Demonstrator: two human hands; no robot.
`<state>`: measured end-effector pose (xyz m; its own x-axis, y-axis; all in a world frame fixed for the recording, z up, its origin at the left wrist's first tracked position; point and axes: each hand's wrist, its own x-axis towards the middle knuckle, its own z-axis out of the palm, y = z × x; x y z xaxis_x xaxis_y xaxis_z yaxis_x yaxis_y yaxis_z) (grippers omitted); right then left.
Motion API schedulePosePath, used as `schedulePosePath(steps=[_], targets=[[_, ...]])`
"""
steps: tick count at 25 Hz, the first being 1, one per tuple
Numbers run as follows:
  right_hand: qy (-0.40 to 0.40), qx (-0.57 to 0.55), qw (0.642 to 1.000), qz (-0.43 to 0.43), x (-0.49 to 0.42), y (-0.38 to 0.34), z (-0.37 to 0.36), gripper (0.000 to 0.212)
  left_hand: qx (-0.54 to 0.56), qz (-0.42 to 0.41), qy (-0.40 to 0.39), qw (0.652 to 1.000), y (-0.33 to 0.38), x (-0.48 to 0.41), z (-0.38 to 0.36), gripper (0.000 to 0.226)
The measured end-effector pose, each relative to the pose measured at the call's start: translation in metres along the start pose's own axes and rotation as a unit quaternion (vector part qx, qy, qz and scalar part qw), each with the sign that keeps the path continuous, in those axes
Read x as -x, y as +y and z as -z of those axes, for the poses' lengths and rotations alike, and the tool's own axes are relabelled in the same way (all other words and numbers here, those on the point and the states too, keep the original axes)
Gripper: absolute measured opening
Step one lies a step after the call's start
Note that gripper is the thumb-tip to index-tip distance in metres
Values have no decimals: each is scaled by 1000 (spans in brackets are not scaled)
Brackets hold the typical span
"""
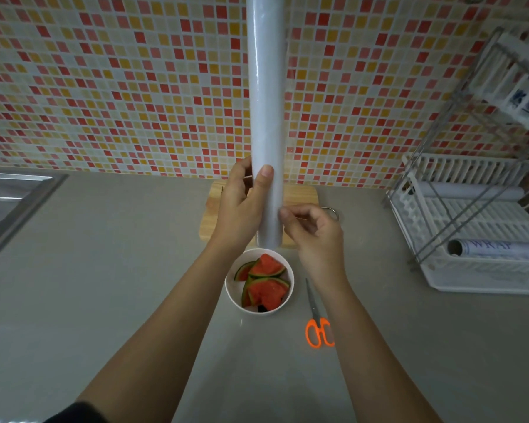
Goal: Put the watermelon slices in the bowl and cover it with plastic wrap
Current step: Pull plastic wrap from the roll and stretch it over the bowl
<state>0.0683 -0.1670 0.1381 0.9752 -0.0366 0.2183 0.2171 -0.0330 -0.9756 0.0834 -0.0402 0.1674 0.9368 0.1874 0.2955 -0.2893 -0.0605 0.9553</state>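
A white bowl stands on the grey counter and holds several watermelon slices, red flesh up. Above it a long roll of plastic wrap is held upright, reaching past the top of the view. My left hand grips the roll's lower part, thumb on its front. My right hand pinches at the roll's right side near the bottom, fingertips on the film edge. No film is pulled out that I can see.
Orange-handled scissors lie right of the bowl. A wooden cutting board sits behind my hands against the tiled wall. A white dish rack with other wrap rolls stands at the right. A steel sink is at the left.
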Motion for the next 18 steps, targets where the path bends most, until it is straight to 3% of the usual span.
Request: schedulePosePath(steps=[4, 6, 8, 12, 13, 15, 18], targets=[[9, 28, 1000, -4, -12, 3, 12, 13, -11, 17, 4, 1000, -1, -1, 3, 26], [-54, -25, 997, -45, -13, 7, 15, 4, -14, 19, 5, 1000, 0, -1, 3, 26], [-96, -19, 993, -59, -9, 11, 14, 19, -6, 21, 8, 1000, 1, -2, 3, 27], [-96, -26, 994, -48, -9, 17, 22, 6, -10, 35, -7, 999, 4, -2, 8, 29], [-131, -39, 988, -74, -8, 17, 27, 11, -10, 42, -17, 999, 4, 0, 10, 29], [-178, -58, 972, -140, -7, 19, 30, 45, 2, 65, -40, 997, 2, 5, 13, 31], [-113, -75, 968, -210, -18, 16, 10, 69, 13, 97, -65, 993, -7, 21, 12, 29]])
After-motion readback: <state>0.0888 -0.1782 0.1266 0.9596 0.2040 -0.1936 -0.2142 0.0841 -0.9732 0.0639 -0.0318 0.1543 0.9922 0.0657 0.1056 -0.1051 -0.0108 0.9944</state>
